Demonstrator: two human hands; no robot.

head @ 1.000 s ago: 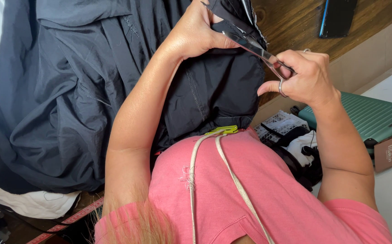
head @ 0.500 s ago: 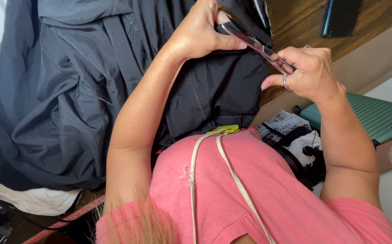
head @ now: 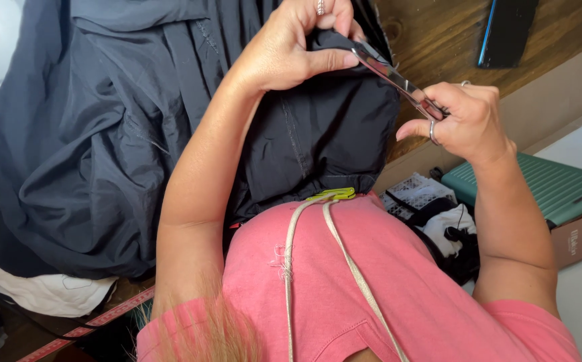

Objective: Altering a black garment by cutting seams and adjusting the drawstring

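At far left a white cloth point(head: 49, 293) and a red tape point(head: 96, 322) lie low on the table, under the hanging folds of a dark garment point(head: 103, 134) that fills most of the view. Further right, the left hand point(head: 291, 47) pinches a fold of the garment near its top edge, thumb pressed flat against the cloth — a closed, narrow hold. Just right of that thumb the snips point(head: 391, 74) meet the fold; their long axis runs down and to the right, from the tip at the cloth into the right hand point(head: 465, 121), which is closed around the handle end. The left hand is the nearer to the cut point. Whether the blades are parted cannot be told — the tip is too small, and the seam under it is hidden by the thumb. At far right a green case point(head: 559, 191) is cut off by the frame.
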